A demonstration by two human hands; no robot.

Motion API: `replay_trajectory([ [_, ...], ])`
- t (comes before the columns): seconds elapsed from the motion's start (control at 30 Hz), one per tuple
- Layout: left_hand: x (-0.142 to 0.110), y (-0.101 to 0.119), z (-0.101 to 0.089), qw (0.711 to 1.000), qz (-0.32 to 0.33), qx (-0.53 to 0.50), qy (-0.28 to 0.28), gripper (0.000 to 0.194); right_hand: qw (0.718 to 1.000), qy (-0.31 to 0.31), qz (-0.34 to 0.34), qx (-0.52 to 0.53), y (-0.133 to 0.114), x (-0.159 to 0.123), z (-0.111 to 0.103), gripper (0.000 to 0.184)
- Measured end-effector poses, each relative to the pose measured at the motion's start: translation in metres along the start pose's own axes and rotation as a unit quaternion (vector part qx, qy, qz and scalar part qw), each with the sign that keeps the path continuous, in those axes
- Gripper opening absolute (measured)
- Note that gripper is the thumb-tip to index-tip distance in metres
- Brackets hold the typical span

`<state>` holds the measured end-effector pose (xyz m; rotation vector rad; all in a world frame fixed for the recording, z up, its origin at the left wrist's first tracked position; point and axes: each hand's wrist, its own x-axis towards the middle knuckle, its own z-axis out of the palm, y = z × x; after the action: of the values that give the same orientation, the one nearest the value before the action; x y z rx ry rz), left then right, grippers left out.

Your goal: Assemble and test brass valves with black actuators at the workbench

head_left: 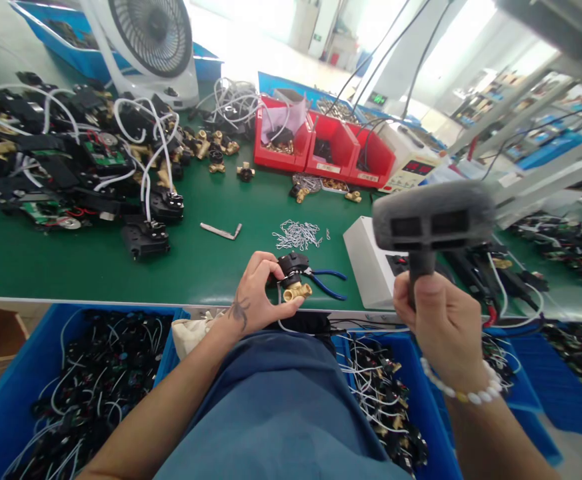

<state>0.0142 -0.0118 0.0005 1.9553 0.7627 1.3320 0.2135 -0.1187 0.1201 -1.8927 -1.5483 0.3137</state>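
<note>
My left hand (pixel 258 293) grips a brass valve with a black actuator (pixel 295 267) at the front edge of the green table. A white cable runs down from it. My right hand (pixel 443 317) is raised at the right, fingers wrapped round the handle of a grey mallet (pixel 433 217), whose head points up. Blue-handled pliers (pixel 328 280) lie just right of the valve. Beyond them is a pile of small metal clips (pixel 298 235). An L-shaped hex key (pixel 221 231) rests to the left of the clips.
Black actuators with white cables (pixel 61 153) crowd the left, near a white fan (pixel 153 40). Red bins (pixel 283 140) stand at the back beside a power supply (pixel 411 163). A white box (pixel 368 263) sits under the mallet. Blue crates (pixel 171 333) filled with parts flank my lap.
</note>
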Motion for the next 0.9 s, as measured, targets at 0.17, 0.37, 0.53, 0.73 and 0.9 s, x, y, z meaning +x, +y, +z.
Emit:
replay_trajectory([
  [0.17, 0.0, 0.0, 0.0, 1.0, 0.003, 0.002, 0.004, 0.033, 0.987, -0.14, -0.021, -0.082, -0.002, 0.004, 0.012, 0.061],
  [0.37, 0.0, -0.001, 0.001, 1.0, 0.014, 0.0, 0.004, 0.033, 0.999, -0.037, -0.011, -0.003, 0.0, 0.003, 0.009, 0.06],
  [0.53, 0.001, -0.001, 0.002, 1.0, 0.015, 0.001, 0.012, 0.036, 0.986, -0.143, -0.026, -0.086, -0.001, 0.005, 0.011, 0.062],
  [0.73, 0.0, -0.001, 0.001, 1.0, 0.014, 0.003, 0.006, 0.036, 0.999, -0.038, -0.007, -0.014, 0.001, 0.001, 0.005, 0.062],
  [0.9, 0.0, -0.002, 0.002, 1.0, 0.015, 0.009, 0.02, 0.036, 0.975, -0.195, -0.008, -0.109, 0.003, 0.006, 0.016, 0.063],
])
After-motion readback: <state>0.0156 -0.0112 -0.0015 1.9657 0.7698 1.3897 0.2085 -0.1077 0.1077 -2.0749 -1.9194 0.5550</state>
